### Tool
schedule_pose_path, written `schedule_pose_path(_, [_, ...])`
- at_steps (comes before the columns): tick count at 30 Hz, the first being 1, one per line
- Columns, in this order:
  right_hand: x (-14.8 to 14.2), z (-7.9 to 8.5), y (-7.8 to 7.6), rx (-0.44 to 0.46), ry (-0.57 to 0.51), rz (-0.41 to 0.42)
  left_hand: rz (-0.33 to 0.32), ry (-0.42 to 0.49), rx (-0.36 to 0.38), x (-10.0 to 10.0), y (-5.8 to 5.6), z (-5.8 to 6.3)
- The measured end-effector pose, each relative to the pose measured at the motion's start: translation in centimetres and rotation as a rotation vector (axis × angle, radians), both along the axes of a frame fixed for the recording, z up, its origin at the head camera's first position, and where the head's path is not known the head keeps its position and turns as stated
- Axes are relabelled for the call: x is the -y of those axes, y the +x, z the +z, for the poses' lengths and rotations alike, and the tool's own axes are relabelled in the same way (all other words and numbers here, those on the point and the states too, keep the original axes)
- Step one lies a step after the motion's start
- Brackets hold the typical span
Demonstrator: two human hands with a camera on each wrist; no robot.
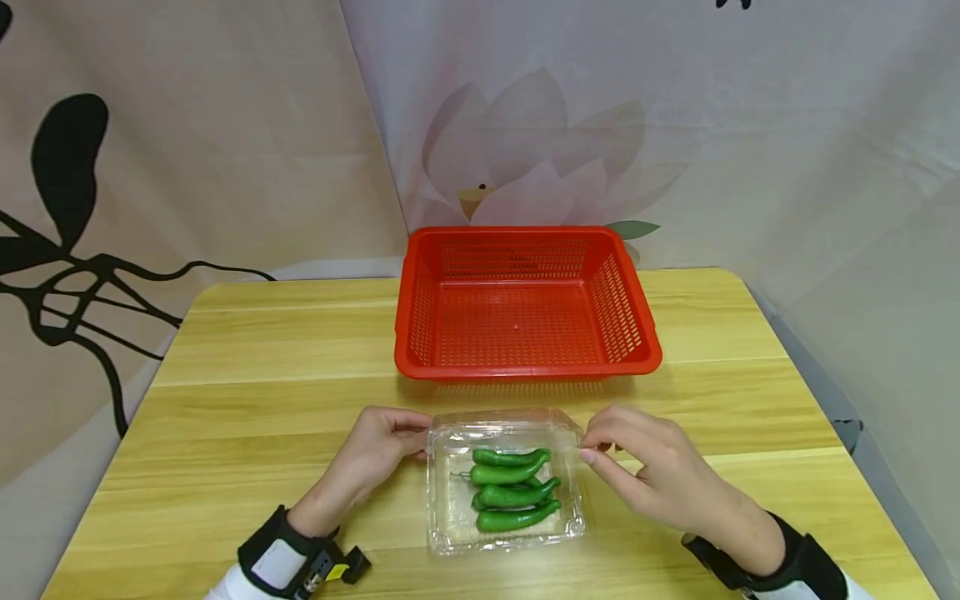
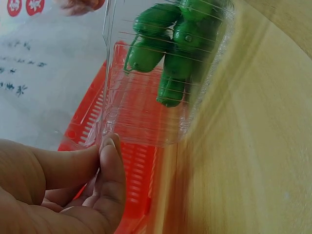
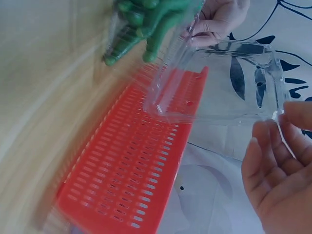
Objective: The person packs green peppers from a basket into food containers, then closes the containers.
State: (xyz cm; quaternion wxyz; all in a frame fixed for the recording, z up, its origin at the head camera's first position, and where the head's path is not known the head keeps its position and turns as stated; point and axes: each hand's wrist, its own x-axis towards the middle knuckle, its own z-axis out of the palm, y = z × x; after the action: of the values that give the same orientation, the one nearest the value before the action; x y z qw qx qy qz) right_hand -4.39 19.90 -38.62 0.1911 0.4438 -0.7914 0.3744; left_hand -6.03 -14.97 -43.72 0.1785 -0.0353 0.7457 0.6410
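Observation:
A clear plastic clamshell box (image 1: 444,543) stands near the front middle of the table, with several green chili peppers (image 1: 513,497) side by side in it. Its clear lid (image 3: 219,119) is raised at the far side, tilted up from the base in the right wrist view. My left hand (image 1: 378,450) pinches the box's left edge between thumb and fingers at the hinge side. On the opposite side, my right hand (image 1: 654,467) pinches the lid's edge between thumb and forefinger, its other fingers loosely bent.
Behind the box stands a red perforated plastic basket (image 1: 525,372) with nothing in it. The wooden table (image 1: 285,400) has rounded far corners, and a printed cloth (image 1: 787,167) hangs behind it. Each wrist wears a black strap (image 1: 806,558).

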Motion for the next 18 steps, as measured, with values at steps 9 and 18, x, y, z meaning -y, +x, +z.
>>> schedule_pose_path(9, [-0.2, -1.0, 0.9, -0.073, -0.027, 0.122, 0.001, 0.011, -0.004, -0.1, -0.1, 0.1])
schedule_pose_path(18, [-0.3, -2.8, 1.8, -0.157, 0.018, 0.208, 0.027, 0.014, 0.01, -0.2, -0.3, 0.0])
